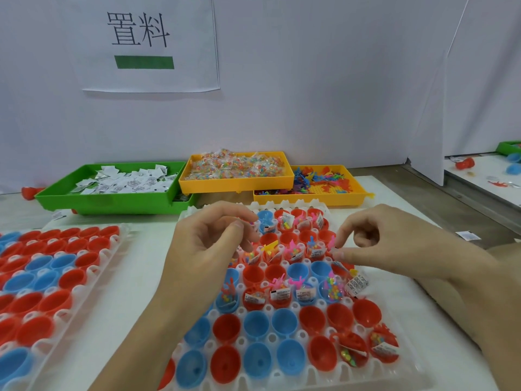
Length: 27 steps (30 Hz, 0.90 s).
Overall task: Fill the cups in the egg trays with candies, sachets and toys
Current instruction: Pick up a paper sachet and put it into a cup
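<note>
Both hands hover over the near egg tray [406, 371], half its cups filled. The right hand [394, 244] pinches a pink toy [332, 241]; the left hand [208, 244] is curled, its hold unclear. Candies [236, 166], sachets [124, 180] sit in far bins

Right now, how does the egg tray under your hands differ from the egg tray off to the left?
The egg tray under the hands has alternate rows of cups already holding toys, sachets and candies; in the left egg tray every visible cup is empty. The tray under the hands lies almost wholly in view, partly covered by both hands; the left tray is cut off by the picture's edge and untouched. Both are white trays seating red and blue cups.
</note>
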Tool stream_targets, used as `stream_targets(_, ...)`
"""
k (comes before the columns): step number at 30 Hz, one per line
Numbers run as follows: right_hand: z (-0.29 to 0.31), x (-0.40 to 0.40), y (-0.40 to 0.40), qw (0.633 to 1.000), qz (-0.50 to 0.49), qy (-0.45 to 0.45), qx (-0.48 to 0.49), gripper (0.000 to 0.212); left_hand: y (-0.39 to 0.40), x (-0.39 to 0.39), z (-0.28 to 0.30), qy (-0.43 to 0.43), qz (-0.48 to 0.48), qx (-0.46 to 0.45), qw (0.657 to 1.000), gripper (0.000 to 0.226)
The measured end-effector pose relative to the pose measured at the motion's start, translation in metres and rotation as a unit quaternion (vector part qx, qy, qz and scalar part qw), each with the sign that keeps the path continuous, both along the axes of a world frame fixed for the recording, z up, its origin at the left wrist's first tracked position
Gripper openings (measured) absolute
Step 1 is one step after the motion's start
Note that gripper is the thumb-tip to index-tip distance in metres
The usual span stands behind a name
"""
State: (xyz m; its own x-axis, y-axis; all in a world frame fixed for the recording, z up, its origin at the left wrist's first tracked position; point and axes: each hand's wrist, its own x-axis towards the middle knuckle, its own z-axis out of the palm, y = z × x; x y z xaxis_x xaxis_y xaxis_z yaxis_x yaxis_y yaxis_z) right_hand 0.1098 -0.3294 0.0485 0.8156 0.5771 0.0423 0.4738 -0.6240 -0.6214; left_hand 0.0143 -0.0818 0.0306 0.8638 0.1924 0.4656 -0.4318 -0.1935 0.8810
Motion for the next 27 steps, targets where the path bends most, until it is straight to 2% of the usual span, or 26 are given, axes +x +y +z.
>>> stream_targets(3, -0.003, -0.001, 0.004, 0.999, -0.015, -0.002, -0.052, 0.021, 0.000, 0.000, 0.000, 0.002, -0.002, -0.002, 1.000, 0.022)
stream_targets(7, -0.003, -0.002, 0.007, 0.998, -0.004, -0.010, -0.066, 0.021, 0.001, -0.001, 0.000, 0.002, 0.000, 0.003, 1.000, 0.029)
stream_targets(12, 0.007, -0.004, 0.002, 0.999, -0.009, -0.044, 0.021, 0.014, 0.000, -0.001, 0.001, 0.003, 0.005, 0.006, 1.000, 0.033)
stream_targets(16, 0.012, -0.012, 0.007, 0.995, 0.041, 0.041, 0.075, 0.014, 0.000, 0.000, 0.001, 0.003, 0.004, 0.007, 1.000, 0.034)
stream_targets(18, 0.011, -0.015, 0.010, 0.996, 0.052, 0.055, 0.053, 0.012, -0.001, 0.000, 0.001, 0.002, 0.004, 0.007, 1.000, 0.036)
stream_targets(27, 0.008, -0.026, 0.024, 0.998, 0.029, -0.025, -0.045, 0.017, -0.001, 0.000, 0.000, 0.003, 0.004, 0.010, 1.000, 0.035)
